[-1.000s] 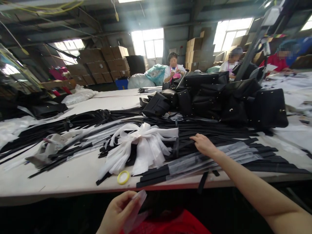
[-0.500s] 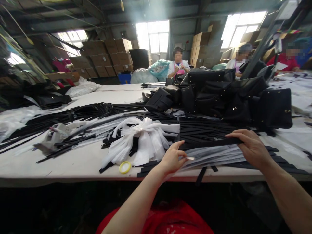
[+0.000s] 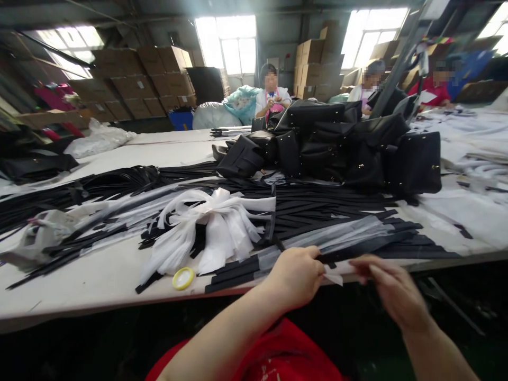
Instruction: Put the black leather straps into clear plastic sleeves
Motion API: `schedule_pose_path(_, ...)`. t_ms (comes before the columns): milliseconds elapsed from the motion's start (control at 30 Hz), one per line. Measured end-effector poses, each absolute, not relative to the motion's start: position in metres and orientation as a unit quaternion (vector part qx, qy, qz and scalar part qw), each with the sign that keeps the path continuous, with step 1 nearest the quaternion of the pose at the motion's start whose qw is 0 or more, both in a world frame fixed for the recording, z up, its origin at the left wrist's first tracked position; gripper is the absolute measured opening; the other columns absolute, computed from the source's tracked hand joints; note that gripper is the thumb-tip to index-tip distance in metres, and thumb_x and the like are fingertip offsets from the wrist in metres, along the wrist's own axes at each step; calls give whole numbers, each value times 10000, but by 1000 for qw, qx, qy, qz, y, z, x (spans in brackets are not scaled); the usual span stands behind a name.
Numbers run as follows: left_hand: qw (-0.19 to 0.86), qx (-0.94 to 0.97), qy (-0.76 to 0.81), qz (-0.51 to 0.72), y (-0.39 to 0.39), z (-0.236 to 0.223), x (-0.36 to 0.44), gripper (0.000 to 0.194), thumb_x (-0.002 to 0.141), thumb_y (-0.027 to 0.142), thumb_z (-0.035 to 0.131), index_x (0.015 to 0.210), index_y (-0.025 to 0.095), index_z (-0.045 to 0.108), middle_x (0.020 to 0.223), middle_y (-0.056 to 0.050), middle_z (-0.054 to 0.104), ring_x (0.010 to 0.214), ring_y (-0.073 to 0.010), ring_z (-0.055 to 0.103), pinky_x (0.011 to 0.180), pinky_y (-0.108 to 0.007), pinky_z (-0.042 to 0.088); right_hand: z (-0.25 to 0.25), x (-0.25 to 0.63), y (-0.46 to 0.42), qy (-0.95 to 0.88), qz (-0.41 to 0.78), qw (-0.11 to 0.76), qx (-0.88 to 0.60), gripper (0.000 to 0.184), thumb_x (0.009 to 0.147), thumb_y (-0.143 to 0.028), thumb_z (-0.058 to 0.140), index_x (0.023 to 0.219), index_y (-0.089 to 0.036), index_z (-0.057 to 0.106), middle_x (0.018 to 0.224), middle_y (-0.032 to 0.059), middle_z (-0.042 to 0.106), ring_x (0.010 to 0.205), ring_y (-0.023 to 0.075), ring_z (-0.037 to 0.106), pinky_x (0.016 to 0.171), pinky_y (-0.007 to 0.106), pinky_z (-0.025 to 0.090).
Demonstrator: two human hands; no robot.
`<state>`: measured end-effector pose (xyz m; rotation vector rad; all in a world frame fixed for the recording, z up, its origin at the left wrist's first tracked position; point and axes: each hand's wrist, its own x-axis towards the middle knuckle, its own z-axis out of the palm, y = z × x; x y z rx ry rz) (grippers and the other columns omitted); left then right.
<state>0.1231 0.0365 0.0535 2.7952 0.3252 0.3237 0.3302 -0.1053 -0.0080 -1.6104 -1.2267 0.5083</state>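
My left hand [image 3: 299, 275] is closed at the table's front edge, around a black strap [image 3: 280, 244] whose narrow end shows behind my knuckles. A small white piece [image 3: 334, 277] sticks out past its fingertips. To the right, my right hand [image 3: 391, 288] is slightly blurred, its fingers loosely bent and apart, with nothing visible in them. Just beyond both hands lie translucent whitish strips [image 3: 353, 233] on top of black straps [image 3: 420, 248]. A fanned bundle of white strips [image 3: 226, 238] rests left of my left hand.
A yellow-rimmed tape roll [image 3: 183, 278] lies near the front edge of the table [image 3: 99, 286]. Black bags [image 3: 329, 143] are heaped behind the straps. A grey tape dispenser [image 3: 39, 238] stands at the left. A co-worker [image 3: 272, 98] sits across the table, others farther right.
My right hand has let go of the black strap and moved down toward the front edge. My left hand has turned over and closed around a strap. The view has swung right.
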Motion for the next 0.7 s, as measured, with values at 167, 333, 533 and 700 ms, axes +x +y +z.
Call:
schedule_pose_path(167,150,985,71,44,3,70,97,225,904,244,526,880,166,735,929,-88,663,791,-209,638,675,-299,498,-13,260,-84,-333,529,608,-489,469,890,-549,526,1158,-207,703,1191,99,678,1028,260,647,866,365,533)
schedule_pose_path(333,309,939,152,10,5,54,53,159,869,230,606,891,228,763,836,-27,653,756,-159,621,668,-240,454,-2,295,-54,-170,354,746,-539,304,824,-455,647,701,-186,716,769,46,697,749,158,631,662,226,516)
schedule_pose_path(533,477,836,263,68,5,12,23,186,866,267,633,790,177,777,750,-19,647,686,-121,589,639,-216,424,-20,251,-44,-218,419,661,-583,374,725,-519,750,867,-176,702,761,22,683,581,101,539,444,174,374)
schedule_pose_path(700,572,748,297,157,12,-9,7,224,830,374,700,767,172,773,848,-52,702,784,-157,631,770,-258,475,-28,204,-53,-378,533,500,-568,514,778,-630,669,921,-138,711,664,43,684,554,147,615,553,254,509)
